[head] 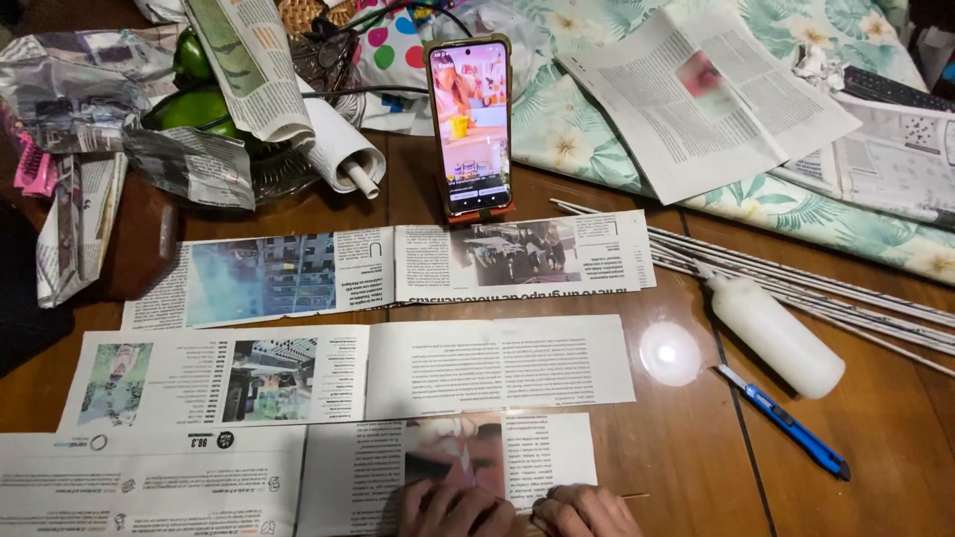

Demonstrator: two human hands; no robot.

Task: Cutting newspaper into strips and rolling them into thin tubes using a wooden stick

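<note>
**Kid:** What are your hands doing?

**Me:** My left hand (453, 509) and my right hand (582, 512) are both at the near edge of the counter (686, 457). They sit side by side on the nearest newspaper strip (298, 477). My fingers are curled and pressed down on its right end. A thin stick (629, 495) pokes out just right of my right hand. I cannot tell if my fingers pinch it.

**Kid:** Where is the phone?

**Me:** The phone (469, 124) stands upright, far behind my hands. Its screen is lit.

**Kid:** What is between the phone and your hands?

**Me:** Two more newspaper strips. One strip (388, 273) lies just in front of the phone. The middle strip (348, 373) lies between that one and mine.

**Kid:** And to the right of the phone?

**Me:** A white glue bottle (771, 333) lies on its side. A round white lid (669, 353) is just left of it. A blue cutter knife (786, 423) lies near the bottle. A bunch of rolled paper sticks (816, 283) lies behind the bottle.
</note>
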